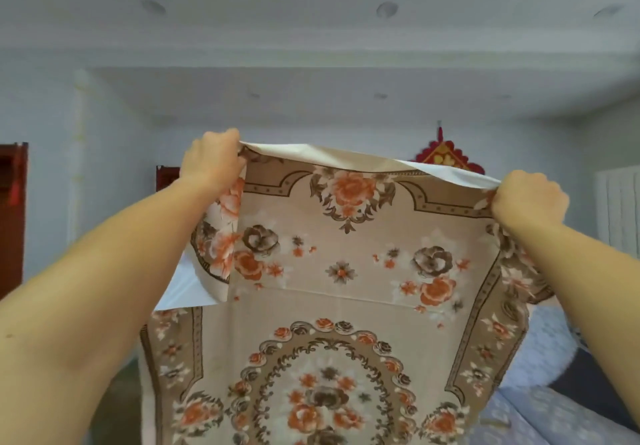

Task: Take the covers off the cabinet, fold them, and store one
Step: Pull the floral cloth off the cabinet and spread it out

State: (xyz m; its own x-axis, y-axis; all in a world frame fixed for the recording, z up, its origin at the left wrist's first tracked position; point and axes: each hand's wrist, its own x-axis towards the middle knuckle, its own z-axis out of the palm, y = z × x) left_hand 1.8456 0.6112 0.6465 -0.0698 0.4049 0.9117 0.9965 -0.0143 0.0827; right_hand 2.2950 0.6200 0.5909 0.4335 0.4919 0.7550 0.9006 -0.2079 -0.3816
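So we've got the floral cover (346, 271) held up high in front of us, both arms stretched out and up. Our left hand (213, 160) has its fingers curled round the top left corner, and our right hand (530, 198) is bunched around the top right corner, so the cloth hangs down between them, printed side facing us. It's beige with orange and brown roses, a tan border and an oval wreath lower down.

Edges: the top edge sags a bit between the two grips and rolls over, showing the plain white backing. The left edge is folded in on itself under the left hand, with a white flap of the underside poking out below it. The right edge drapes down behind our right forearm. The bottom runs out of the frame.

Room to move: above the cloth it's just open air up to the white ceiling (311, 46) with its recessed lights. Off to the lower right there's light blue bedding (554, 406), close to the hanging cloth. A red knot ornament (441, 155) peeks over the top edge on the far wall. There's a gold shape on it, too blurry to read.
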